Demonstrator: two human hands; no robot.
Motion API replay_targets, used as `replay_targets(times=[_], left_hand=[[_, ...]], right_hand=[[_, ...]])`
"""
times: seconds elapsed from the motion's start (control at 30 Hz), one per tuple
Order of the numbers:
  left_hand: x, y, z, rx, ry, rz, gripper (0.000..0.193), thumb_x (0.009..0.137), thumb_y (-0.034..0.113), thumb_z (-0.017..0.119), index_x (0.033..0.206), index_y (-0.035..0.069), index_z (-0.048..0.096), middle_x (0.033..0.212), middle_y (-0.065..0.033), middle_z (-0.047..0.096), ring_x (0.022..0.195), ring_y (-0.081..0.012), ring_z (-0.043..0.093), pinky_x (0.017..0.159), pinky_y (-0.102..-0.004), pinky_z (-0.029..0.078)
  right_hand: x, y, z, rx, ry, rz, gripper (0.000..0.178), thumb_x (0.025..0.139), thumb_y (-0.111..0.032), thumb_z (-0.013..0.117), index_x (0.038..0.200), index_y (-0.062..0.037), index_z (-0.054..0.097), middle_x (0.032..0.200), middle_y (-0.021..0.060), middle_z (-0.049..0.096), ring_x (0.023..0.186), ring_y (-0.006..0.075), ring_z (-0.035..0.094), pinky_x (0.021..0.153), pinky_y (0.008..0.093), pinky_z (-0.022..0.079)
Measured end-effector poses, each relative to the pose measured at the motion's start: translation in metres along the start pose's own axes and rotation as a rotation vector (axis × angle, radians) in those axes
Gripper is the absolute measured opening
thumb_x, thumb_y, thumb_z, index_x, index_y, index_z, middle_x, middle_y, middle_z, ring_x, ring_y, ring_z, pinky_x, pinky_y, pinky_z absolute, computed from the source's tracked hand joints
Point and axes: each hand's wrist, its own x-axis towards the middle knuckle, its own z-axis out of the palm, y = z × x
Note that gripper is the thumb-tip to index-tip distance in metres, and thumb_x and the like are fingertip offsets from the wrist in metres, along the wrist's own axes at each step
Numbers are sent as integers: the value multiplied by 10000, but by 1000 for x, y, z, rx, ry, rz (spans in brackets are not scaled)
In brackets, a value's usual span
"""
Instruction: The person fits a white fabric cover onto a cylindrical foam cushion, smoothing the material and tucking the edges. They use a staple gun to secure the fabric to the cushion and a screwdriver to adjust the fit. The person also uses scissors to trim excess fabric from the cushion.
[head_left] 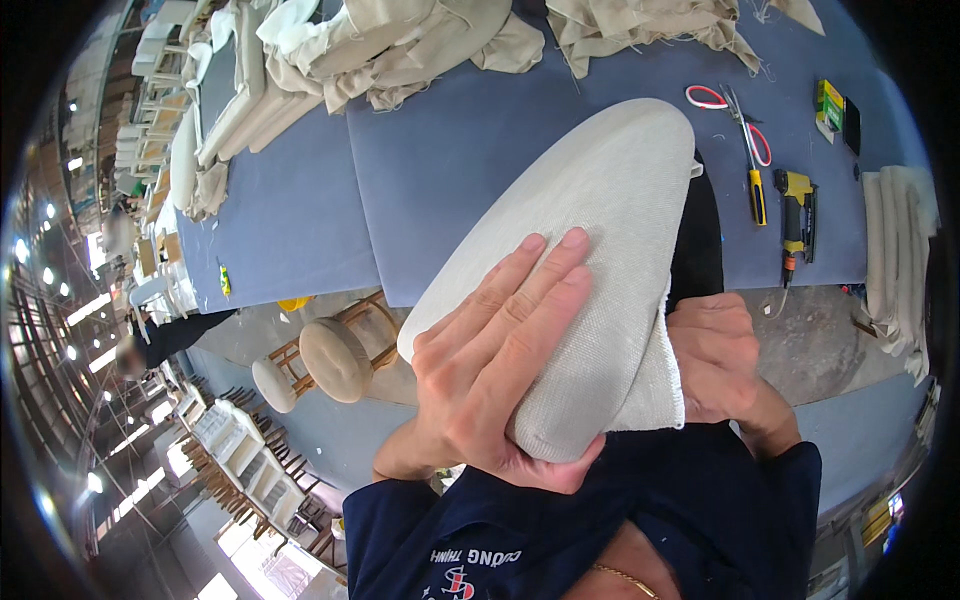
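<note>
A padded chair seat [560,230] covered in light beige woven fabric is tilted up in front of my chest, its far end over the table. My left hand [500,370] grips its near end, fingers laid along the fabric and thumb round the edge. A loose flap of the cover [655,380], with a stitched white edge, hangs on the right side of the seat. Beside it, my right hand [712,350] is closed in a fist against the cover's edge. The seat's dark underside [700,235] shows on the right; what the right fingers pinch is mostly hidden.
On the blue-grey table [290,220] lie red-handled scissors [742,115], a yellow-handled screwdriver [757,195], a staple gun [795,220] and a green-yellow box [829,108]. Beige fabric [400,50] is heaped at the back. Stools [335,360] stand on the floor at left; folded fabric [895,260] hangs at right.
</note>
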Motion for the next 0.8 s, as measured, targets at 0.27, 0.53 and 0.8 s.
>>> replay_targets(times=[0.27,0.53,0.8], left_hand=[[-19,-16,-21,21,123,13,705,739,436,657,1143,-143,660,1096,-313,706,1025,-454,713,911,-483,572],[-40,-7,-12,83,505,-179,700,765,420,655,1137,-172,627,1044,-343,691,996,-443,713,937,-493,558],[-38,-9,-12,42,459,-106,630,754,376,662,1106,-145,636,1049,-320,697,981,-436,715,930,-489,563]], right_hand=[[26,-3,26,-89,-124,-131,334,547,-199,689,783,38,690,684,53,586,553,170,574,488,281,456],[42,-4,30,-71,-176,-14,291,672,-186,817,854,-6,679,636,22,527,503,167,529,459,288,403],[35,12,40,43,-98,-98,287,735,-213,827,799,20,673,675,75,593,548,196,596,491,303,478]])
